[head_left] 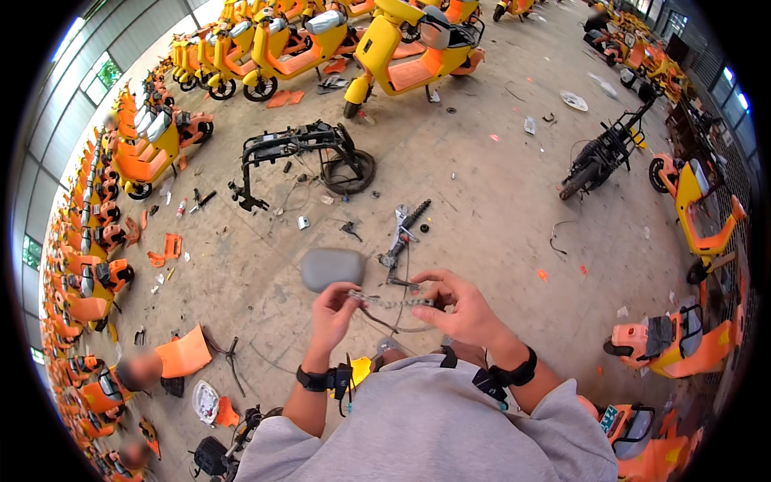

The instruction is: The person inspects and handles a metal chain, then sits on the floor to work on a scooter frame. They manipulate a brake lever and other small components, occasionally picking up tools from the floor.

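Bike chain held taut betw. left hand and right hand, both pinched shut on it; links to be kept untwisted, slack loop clear of fingers.

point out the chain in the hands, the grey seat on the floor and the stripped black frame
chain [393, 304], head view, middle of the stretch between both hands
grey seat [332, 267], head view, centre of its top
stripped black frame [293, 145], head view, its upper bar
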Action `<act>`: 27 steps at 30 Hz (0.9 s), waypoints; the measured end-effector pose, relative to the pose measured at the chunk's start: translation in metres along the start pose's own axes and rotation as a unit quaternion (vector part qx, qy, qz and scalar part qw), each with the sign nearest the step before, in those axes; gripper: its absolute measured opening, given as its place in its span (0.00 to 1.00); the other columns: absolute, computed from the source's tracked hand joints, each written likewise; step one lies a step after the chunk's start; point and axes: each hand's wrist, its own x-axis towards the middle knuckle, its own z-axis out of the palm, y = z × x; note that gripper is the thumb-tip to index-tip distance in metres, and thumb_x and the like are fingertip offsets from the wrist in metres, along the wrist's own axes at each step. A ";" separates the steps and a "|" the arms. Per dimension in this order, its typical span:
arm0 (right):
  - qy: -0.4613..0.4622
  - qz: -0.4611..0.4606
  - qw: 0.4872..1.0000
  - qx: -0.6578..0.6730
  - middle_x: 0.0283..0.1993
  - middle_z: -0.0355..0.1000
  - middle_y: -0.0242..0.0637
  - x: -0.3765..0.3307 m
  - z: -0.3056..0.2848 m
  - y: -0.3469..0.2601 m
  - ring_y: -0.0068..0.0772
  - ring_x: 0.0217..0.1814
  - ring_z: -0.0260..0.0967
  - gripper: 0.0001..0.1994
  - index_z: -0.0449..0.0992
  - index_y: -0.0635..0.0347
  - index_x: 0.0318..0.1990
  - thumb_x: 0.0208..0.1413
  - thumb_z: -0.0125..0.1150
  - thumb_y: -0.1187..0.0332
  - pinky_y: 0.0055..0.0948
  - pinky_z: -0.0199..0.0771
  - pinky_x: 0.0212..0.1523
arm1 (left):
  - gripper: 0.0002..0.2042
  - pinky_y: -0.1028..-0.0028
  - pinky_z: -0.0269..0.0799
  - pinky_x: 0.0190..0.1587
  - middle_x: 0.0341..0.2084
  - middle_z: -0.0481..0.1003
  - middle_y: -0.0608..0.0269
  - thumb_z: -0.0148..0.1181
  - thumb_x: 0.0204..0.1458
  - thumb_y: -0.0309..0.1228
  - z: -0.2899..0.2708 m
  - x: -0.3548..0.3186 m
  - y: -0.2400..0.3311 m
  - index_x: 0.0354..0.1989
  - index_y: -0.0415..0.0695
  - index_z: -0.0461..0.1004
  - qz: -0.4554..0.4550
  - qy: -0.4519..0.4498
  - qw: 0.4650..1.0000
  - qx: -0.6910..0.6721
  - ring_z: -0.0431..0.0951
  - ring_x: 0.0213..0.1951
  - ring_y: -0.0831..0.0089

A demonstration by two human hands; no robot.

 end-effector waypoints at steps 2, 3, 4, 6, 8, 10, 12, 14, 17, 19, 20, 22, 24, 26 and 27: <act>0.033 0.006 0.995 -0.092 0.27 0.69 0.30 -0.004 -0.010 -0.002 0.18 0.26 0.64 0.13 0.74 0.60 0.46 0.54 0.63 0.69 0.20 0.64 0.29 | 0.08 0.78 0.73 0.37 0.28 0.76 0.65 0.61 0.50 0.18 -0.011 -0.004 0.007 0.39 0.37 0.74 0.029 0.036 0.997 0.065 0.77 0.32 0.77; 0.045 -0.014 0.989 -0.140 0.27 0.70 0.32 -0.005 -0.012 -0.001 0.22 0.26 0.65 0.12 0.75 0.60 0.44 0.54 0.63 0.69 0.22 0.66 0.29 | 0.08 0.78 0.72 0.37 0.28 0.76 0.65 0.62 0.48 0.17 -0.015 -0.005 0.011 0.38 0.38 0.75 0.044 0.054 0.993 0.096 0.76 0.30 0.78; 0.057 -0.034 0.980 -0.188 0.28 0.71 0.35 -0.005 -0.015 0.000 0.25 0.26 0.67 0.11 0.75 0.60 0.43 0.54 0.63 0.68 0.24 0.67 0.29 | 0.09 0.78 0.72 0.35 0.27 0.75 0.65 0.63 0.47 0.17 -0.014 -0.006 0.023 0.37 0.38 0.76 0.085 0.041 0.980 0.173 0.76 0.28 0.77; 0.051 -0.075 0.962 -0.259 0.29 0.72 0.39 -0.004 -0.020 0.006 0.33 0.27 0.69 0.10 0.76 0.60 0.41 0.52 0.63 0.68 0.28 0.69 0.30 | 0.10 0.78 0.71 0.32 0.26 0.75 0.64 0.66 0.43 0.17 -0.011 -0.008 0.054 0.35 0.39 0.77 0.166 0.019 0.932 0.321 0.75 0.26 0.76; 0.020 -0.117 0.945 -0.305 0.30 0.73 0.42 -0.003 -0.028 0.017 0.40 0.28 0.71 0.09 0.77 0.60 0.39 0.51 0.63 0.69 0.32 0.71 0.31 | 0.10 0.78 0.70 0.29 0.25 0.74 0.62 0.67 0.42 0.17 -0.010 -0.009 0.070 0.34 0.40 0.77 0.181 -0.011 0.922 0.343 0.75 0.25 0.74; 0.069 -0.139 0.917 -0.368 0.30 0.73 0.41 -0.004 -0.023 0.023 0.40 0.30 0.72 0.09 0.78 0.59 0.38 0.48 0.64 0.71 0.33 0.71 0.31 | 0.11 0.77 0.69 0.24 0.25 0.74 0.61 0.68 0.40 0.18 -0.012 -0.009 0.078 0.34 0.40 0.77 0.224 -0.026 0.900 0.373 0.74 0.24 0.71; 0.140 -0.199 0.884 -0.400 0.29 0.73 0.39 -0.007 -0.016 0.025 0.38 0.30 0.72 0.09 0.78 0.59 0.36 0.45 0.64 0.74 0.32 0.71 0.32 | 0.12 0.77 0.68 0.24 0.24 0.74 0.61 0.68 0.40 0.18 -0.010 -0.012 0.092 0.34 0.40 0.77 0.281 -0.011 0.875 0.394 0.73 0.23 0.71; 0.231 -0.297 0.837 -0.398 0.28 0.72 0.38 -0.007 -0.012 0.026 0.36 0.30 0.72 0.09 0.78 0.60 0.35 0.42 0.65 0.77 0.29 0.72 0.33 | 0.13 0.78 0.67 0.24 0.23 0.73 0.61 0.68 0.38 0.17 -0.009 -0.014 0.106 0.35 0.40 0.77 0.317 0.004 0.859 0.402 0.73 0.21 0.72; 0.291 -0.380 0.771 -0.420 0.29 0.71 0.38 -0.004 -0.013 0.021 0.39 0.30 0.70 0.14 0.76 0.61 0.40 0.41 0.64 0.79 0.29 0.72 0.34 | 0.14 0.75 0.65 0.22 0.20 0.72 0.61 0.69 0.35 0.18 -0.001 -0.010 0.120 0.34 0.40 0.77 0.259 -0.026 0.859 0.441 0.71 0.19 0.72; 0.363 -0.395 0.724 -0.434 0.29 0.70 0.34 0.010 -0.021 0.016 0.34 0.30 0.68 0.14 0.74 0.61 0.46 0.49 0.62 0.74 0.30 0.69 0.32 | 0.13 0.74 0.64 0.20 0.20 0.71 0.62 0.70 0.36 0.20 0.001 -0.015 0.126 0.34 0.41 0.77 0.299 -0.067 0.825 0.475 0.70 0.18 0.70; 0.398 -0.400 0.699 -0.440 0.29 0.69 0.32 0.014 -0.023 0.016 0.31 0.29 0.67 0.15 0.73 0.60 0.49 0.53 0.61 0.72 0.30 0.68 0.31 | 0.13 0.73 0.63 0.19 0.20 0.71 0.62 0.70 0.37 0.21 0.003 -0.019 0.131 0.33 0.41 0.77 0.318 -0.087 0.806 0.491 0.69 0.18 0.69; 0.382 -0.320 0.857 -0.132 0.28 0.69 0.31 0.014 -0.013 0.030 0.26 0.28 0.67 0.14 0.70 0.61 0.52 0.60 0.55 0.66 0.29 0.67 0.31 | 0.12 0.73 0.64 0.20 0.19 0.70 0.61 0.68 0.36 0.19 0.020 -0.025 0.145 0.31 0.42 0.76 0.422 -0.069 0.773 0.469 0.70 0.18 0.68; 0.335 -0.208 0.916 0.078 0.27 0.69 0.30 0.008 -0.007 0.032 0.24 0.27 0.67 0.16 0.69 0.62 0.52 0.65 0.48 0.62 0.27 0.67 0.30 | 0.11 0.74 0.65 0.21 0.18 0.70 0.60 0.68 0.37 0.18 0.029 -0.021 0.136 0.31 0.41 0.76 0.421 -0.026 0.798 0.431 0.71 0.18 0.68; 0.312 -0.104 0.938 0.112 0.26 0.71 0.31 0.001 -0.012 0.023 0.25 0.25 0.69 0.15 0.70 0.63 0.51 0.65 0.47 0.62 0.25 0.67 0.30 | 0.09 0.75 0.66 0.21 0.19 0.72 0.61 0.68 0.40 0.18 0.029 0.006 0.091 0.30 0.38 0.75 0.345 0.038 0.862 0.370 0.71 0.18 0.71; 0.303 -0.062 0.945 0.110 0.26 0.72 0.32 -0.002 -0.019 0.017 0.27 0.24 0.70 0.14 0.71 0.63 0.50 0.64 0.49 0.64 0.25 0.68 0.30 | 0.09 0.77 0.66 0.22 0.19 0.72 0.63 0.68 0.42 0.20 0.025 0.014 0.065 0.31 0.37 0.74 0.163 0.042 0.959 0.229 0.72 0.18 0.74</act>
